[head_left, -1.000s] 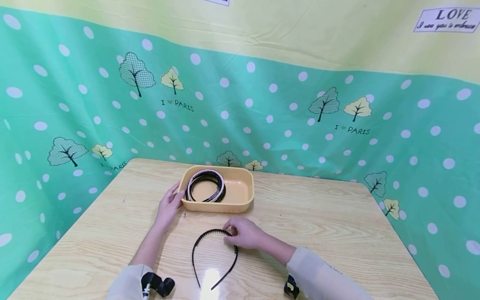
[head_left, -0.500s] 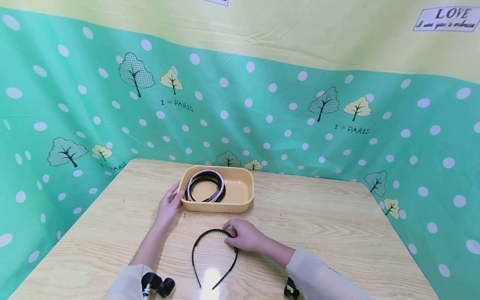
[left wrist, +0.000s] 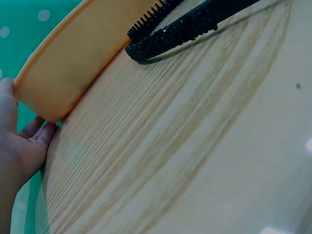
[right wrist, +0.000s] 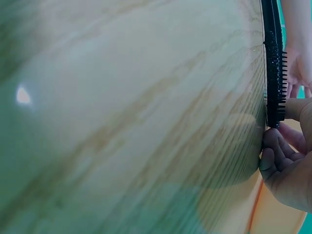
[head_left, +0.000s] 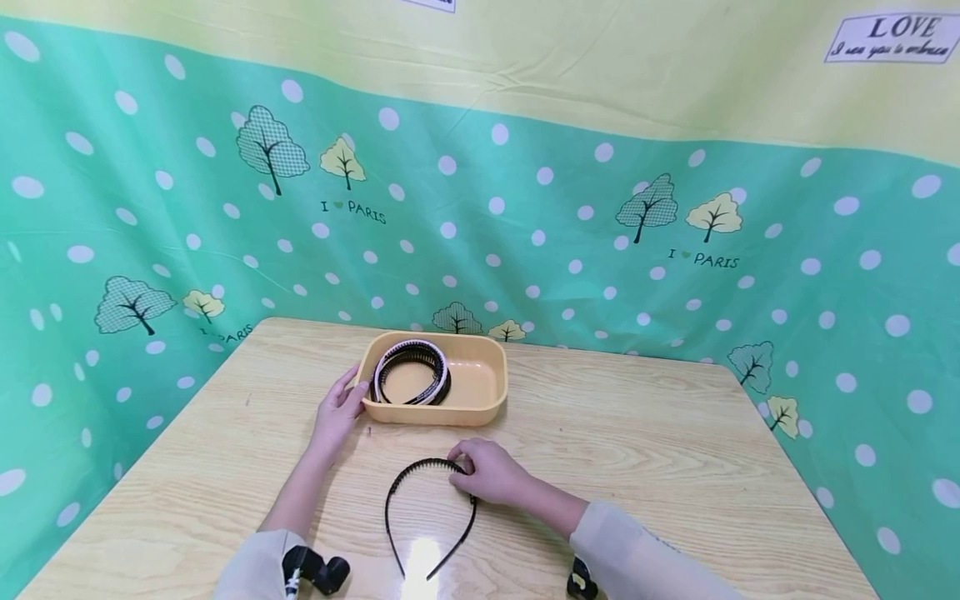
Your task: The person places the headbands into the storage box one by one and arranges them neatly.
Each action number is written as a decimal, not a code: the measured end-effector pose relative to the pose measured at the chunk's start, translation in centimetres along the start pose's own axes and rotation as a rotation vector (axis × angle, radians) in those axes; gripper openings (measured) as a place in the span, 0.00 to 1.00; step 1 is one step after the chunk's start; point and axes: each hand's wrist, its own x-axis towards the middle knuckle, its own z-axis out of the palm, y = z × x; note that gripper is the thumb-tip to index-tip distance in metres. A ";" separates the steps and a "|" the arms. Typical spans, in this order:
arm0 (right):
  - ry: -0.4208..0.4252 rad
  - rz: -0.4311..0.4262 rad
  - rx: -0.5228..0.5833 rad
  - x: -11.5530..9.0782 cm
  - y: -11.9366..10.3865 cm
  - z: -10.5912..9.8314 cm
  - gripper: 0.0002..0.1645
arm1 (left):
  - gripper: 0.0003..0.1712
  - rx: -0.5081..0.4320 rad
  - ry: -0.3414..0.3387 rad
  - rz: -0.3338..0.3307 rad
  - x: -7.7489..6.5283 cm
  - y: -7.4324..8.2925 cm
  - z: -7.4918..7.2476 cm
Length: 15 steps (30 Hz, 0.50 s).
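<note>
My left hand point(head_left: 336, 418) grips the left end of a shallow peach plastic bin point(head_left: 438, 413), thumb at the rim and fingers against the outside wall. Inside the bin's left half, several black and white headbands point(head_left: 411, 353) are nested together. On the table in front lies a black toothed headband point(head_left: 430, 461), its arch toward the bin and its two tips toward me. My right hand point(head_left: 491, 473) pinches this headband at the right of its arch. The right wrist view shows fingertips point(right wrist: 271, 139) at the band, its comb teeth and glittery surface facing the camera.
Light wood-grain tabletop point(head_left: 637, 467) surrounds the bin and the headband. Behind it hangs a green and yellow curtain point(head_left: 525, 208) with dots and trees, meeting the table's back edge. A black wrist camera point(head_left: 315, 569) sits at the left sleeve.
The right hand and the black headband have shifted very slightly to the right, with the tips moving a little. The left hand and the bin have stayed in place.
</note>
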 end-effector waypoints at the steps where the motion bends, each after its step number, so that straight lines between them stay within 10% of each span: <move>1: 0.002 0.003 0.003 0.0 0.0 0.0 0.12 | 0.31 0.000 0.000 0.001 0.0 0.0 0.0; 15: 0.022 0.032 0.063 -0.1 0.2 0.0 0.10 | 0.31 -0.023 0.003 -0.004 0.0 -0.1 0.0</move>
